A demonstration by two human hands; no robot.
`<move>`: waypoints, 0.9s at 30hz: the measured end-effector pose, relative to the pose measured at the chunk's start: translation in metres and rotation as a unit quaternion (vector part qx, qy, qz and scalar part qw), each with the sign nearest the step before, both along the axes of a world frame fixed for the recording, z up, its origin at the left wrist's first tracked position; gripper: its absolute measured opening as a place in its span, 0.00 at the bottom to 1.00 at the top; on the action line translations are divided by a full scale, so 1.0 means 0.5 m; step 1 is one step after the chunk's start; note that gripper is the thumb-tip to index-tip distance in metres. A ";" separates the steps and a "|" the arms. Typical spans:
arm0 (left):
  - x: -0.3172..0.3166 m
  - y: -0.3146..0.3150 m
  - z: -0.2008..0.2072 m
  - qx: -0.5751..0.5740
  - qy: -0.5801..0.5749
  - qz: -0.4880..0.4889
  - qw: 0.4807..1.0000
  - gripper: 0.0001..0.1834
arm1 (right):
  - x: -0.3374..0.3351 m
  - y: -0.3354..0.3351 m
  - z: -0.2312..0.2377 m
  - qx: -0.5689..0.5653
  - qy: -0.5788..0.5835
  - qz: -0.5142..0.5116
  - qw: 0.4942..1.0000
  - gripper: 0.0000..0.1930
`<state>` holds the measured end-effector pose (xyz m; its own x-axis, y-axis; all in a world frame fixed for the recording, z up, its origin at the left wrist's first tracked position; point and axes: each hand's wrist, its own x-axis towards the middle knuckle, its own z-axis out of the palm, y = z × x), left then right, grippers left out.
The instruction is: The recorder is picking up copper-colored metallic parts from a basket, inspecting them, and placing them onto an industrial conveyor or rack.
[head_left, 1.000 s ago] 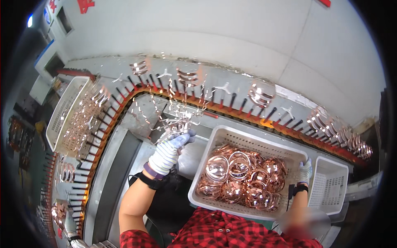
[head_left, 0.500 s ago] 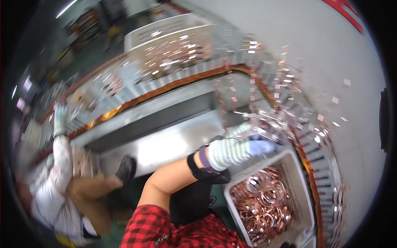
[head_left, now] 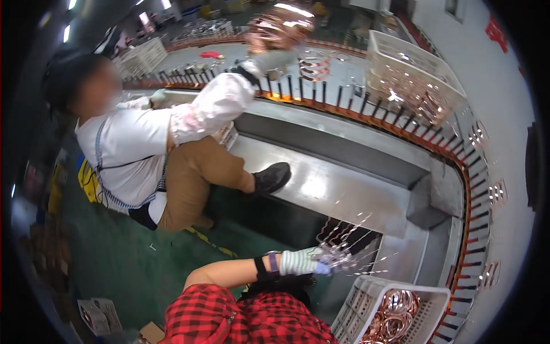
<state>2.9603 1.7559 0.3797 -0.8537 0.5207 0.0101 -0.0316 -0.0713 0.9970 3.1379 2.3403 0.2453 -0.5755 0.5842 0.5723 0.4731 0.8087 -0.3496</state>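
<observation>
My left hand (head_left: 301, 262) wears a striped knit glove with bluish fingertips. Its fingers are closed on a bunch of shiny thin metal pieces (head_left: 339, 257), whose wavy strands fan out and blur, so their exact kind cannot be made out. Just right of the hand stands a pale plastic crate (head_left: 427, 292) with perforated walls. Shiny copper-coloured rings (head_left: 395, 312) are heaped inside it. My right hand is not in view.
A conveyor edged with dark upright pegs (head_left: 401, 119) curves around a metal ledge (head_left: 309, 172). A white crate of coppery parts (head_left: 412, 86) stands on the far side. At left a seated co-worker (head_left: 132, 143) raises a gloved hand by blurred coppery pieces (head_left: 281, 28).
My view has swung left, bringing the co-worker fully in. My left hand has come away from the conveyor edge with the metal bunch, and now hangs left of the ring crate.
</observation>
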 end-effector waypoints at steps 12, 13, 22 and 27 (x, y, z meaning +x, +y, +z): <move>0.630 -0.435 -0.325 0.077 -0.327 0.282 0.899 0.05 | -0.124 -0.435 0.197 0.021 0.028 0.277 0.960 0.24; 0.705 -0.468 -0.335 0.092 -0.369 0.332 0.863 0.05 | -0.117 -0.471 0.211 0.021 0.031 0.294 0.955 0.24; 1.244 -0.738 -0.375 0.239 -0.468 0.601 0.602 0.18 | 0.031 -0.763 0.312 0.024 0.034 0.422 0.906 0.25; 1.359 -0.864 -0.297 0.330 -0.362 0.723 0.487 0.17 | 0.097 -0.898 0.372 0.008 0.008 0.490 0.872 0.25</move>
